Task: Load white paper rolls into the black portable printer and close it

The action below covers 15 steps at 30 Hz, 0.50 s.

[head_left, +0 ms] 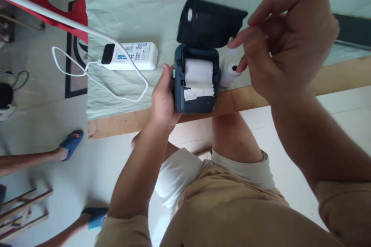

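Observation:
A small dark blue label printer (195,102) sits at the table's front edge with its black lid (208,23) flipped up. A white paper roll (199,75) lies inside, its torn end hanging over the front. My left hand (162,98) grips the printer's left side. My right hand (285,42) hovers above and to the right of the printer, fingers loosely curled and holding nothing, with fingertips close to a second white paper roll (230,71) that stands beside the printer.
A white power strip (136,56) with a white cable (116,85) lies left of the printer on the pale green tablecloth (130,7). The wooden table edge (116,123) runs along the front. Another person's feet in blue sandals (71,142) stand at the left.

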Each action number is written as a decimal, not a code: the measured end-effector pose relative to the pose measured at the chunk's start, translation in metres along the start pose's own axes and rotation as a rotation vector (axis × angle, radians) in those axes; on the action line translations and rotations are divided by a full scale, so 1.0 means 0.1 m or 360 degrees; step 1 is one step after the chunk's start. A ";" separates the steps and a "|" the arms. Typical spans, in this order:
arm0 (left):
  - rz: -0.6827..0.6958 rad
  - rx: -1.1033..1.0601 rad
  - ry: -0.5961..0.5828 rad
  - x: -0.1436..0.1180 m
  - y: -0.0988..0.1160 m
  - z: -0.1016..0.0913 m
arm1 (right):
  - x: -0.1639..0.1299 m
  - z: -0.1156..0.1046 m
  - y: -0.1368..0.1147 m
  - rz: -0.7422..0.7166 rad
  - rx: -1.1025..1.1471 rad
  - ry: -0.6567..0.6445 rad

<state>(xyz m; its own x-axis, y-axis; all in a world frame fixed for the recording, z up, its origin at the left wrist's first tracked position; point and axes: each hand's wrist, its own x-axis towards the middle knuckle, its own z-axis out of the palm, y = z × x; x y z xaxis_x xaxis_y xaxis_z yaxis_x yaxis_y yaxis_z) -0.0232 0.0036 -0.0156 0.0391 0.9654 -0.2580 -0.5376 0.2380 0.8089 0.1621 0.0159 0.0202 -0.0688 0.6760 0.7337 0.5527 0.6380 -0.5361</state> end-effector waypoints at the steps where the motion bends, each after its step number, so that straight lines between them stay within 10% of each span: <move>1: 0.0025 -0.0007 -0.0043 -0.01 0.00 0.00 | -0.01 0.02 0.02 -0.0013 0.0029 -0.0001; 15: 0.0126 0.0071 -0.0295 -0.05 -0.05 -0.12 | 0.28 0.12 -0.39 0.0278 -0.1056 -0.1310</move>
<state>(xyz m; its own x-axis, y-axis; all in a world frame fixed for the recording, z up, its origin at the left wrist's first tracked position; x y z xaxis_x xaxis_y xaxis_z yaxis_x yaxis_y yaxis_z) -0.0312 -0.0039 -0.0246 0.1549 0.9834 -0.0942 -0.5076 0.1610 0.8464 0.1289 0.0148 0.0566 -0.3468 0.9375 0.0286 0.9331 0.3479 -0.0906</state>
